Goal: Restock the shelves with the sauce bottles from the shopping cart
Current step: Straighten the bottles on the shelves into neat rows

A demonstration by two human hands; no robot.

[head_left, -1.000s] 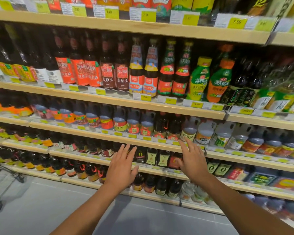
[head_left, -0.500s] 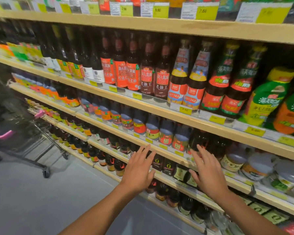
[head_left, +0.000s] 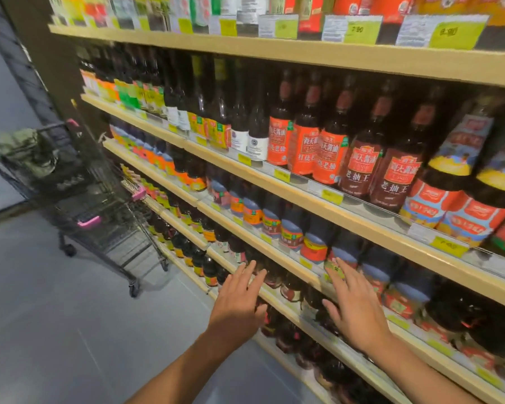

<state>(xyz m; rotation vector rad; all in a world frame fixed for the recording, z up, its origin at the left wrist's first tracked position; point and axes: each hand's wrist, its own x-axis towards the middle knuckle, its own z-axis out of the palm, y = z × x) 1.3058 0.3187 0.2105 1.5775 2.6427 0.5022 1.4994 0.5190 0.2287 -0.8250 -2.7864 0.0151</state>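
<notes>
Turning my head left has changed the picture most: a second ago I saw only shelf fronts, and now the tall pale-wood shelving unit [head_left: 303, 58] runs away at an angle across my view. The grey floor [head_left: 56, 330] has opened up on the left.

That swing has also brought the black wire shopping cart [head_left: 99, 217] into sight. It is parked against the far end of the shelves, well apart from me. An olive-green bundle [head_left: 27, 147] sits in its upper part. The rest of the basket is dark and blurred, so I cannot tell how many bottles are waiting in it.

On the shelves, the dark glass sauce bottles with red-orange labels [head_left: 330, 150] stand upright in close rows. More dark bottles fill the tiers below, behind yellow price tags [head_left: 280, 174].

My left hand [head_left: 239, 298] and right hand [head_left: 353, 304] have stayed much as they were, palms down in front of the lower tiers. The fingers [head_left: 254, 275] on both are straight and spread, released and grasping nothing.

I judge that nothing is being placed just now. With both hands free and the cart in view, the next move is to go to the cart for another bottle.
</notes>
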